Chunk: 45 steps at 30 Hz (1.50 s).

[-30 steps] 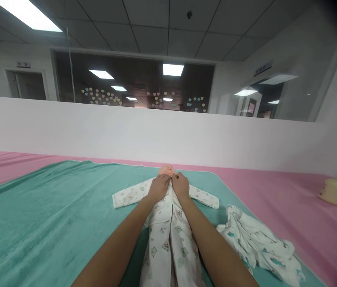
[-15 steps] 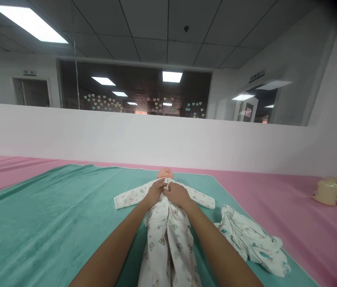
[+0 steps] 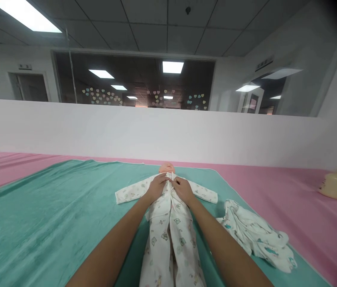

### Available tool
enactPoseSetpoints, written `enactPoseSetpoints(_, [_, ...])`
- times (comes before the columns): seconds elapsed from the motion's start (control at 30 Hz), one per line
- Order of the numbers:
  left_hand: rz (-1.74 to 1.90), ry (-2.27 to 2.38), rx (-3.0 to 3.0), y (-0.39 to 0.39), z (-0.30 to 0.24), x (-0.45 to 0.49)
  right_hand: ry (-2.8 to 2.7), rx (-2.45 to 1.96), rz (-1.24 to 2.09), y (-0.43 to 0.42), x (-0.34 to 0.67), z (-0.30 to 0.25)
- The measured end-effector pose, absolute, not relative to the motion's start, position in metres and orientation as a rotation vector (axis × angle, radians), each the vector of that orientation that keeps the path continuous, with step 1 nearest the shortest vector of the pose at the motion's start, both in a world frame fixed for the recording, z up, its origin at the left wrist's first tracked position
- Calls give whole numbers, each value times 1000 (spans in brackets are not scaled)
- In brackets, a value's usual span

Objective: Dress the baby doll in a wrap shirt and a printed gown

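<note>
A baby doll (image 3: 167, 168) lies on its back on the green sheet, its head at the far end. It wears a white printed baby outfit (image 3: 162, 239), with both long sleeves spread out to the sides. At the top of the chest, my left hand (image 3: 157, 186) grips the front edge of the outfit just below the neck. My right hand (image 3: 183, 189) is closed beside it, fingers curled and pinching the cloth at the front opening. The fingertips almost meet, and they hide the fastening between them.
A crumpled white printed garment (image 3: 258, 235) lies to the right on the green sheet (image 3: 66, 223). Pink covering (image 3: 300, 207) shows around it. Farther right, a partly visible figure in a pale yellow piece (image 3: 335, 185) lies by the white wall (image 3: 132, 133).
My hands stay at the doll's chest; the right has shifted slightly right and turned, its fingers more curled. The view has tilted down a little.
</note>
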<state>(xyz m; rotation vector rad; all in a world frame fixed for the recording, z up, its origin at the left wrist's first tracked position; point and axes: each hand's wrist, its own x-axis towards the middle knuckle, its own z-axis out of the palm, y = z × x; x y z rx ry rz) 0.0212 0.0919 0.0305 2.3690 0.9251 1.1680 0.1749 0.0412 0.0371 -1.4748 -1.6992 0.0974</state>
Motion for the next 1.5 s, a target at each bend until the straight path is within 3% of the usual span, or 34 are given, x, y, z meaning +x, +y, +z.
enactPoseSetpoints(0.4, [1233,893,2686,50,26,16,-1356,-1488,40,11,172,20])
enactPoseSetpoints(0.57, [1209,849,2567,27,18,1,-1609,-1461,10,-29,168,19])
enactPoseSetpoints(0.9, [1224,829,2548,30,15,1,-1877,-1909,-298,-28,144,41])
enactPoseSetpoints(1.5, [1006,947,2672,22,20,4,-1907,-1725,-293,-33,147,31])
